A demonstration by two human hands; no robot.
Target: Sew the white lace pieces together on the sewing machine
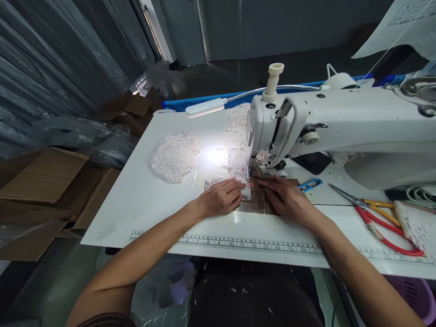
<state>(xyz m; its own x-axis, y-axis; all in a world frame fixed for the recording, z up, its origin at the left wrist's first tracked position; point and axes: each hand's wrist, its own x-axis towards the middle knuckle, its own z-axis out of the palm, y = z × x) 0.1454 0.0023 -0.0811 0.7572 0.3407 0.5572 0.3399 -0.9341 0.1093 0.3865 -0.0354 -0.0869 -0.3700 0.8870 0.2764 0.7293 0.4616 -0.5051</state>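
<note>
My left hand (221, 198) lies flat, fingers stretched out, pressing a piece of white lace (226, 175) on the table just in front of the needle of the white sewing machine (340, 122). My right hand (288, 198) rests beside it on the brown plate (256, 205) under the needle, fingers extended and pressing the lace's edge. The two hands almost touch at the fingertips. The lace runs back under the lamp's bright light.
A pile of white lace (174, 155) lies at the left of the white table (143, 200). Blue thread snips (311, 184) and red-and-yellow scissors (378, 218) lie to the right. A gooseneck lamp (206, 107) shines down. Cardboard boxes (44, 181) stand left of the table.
</note>
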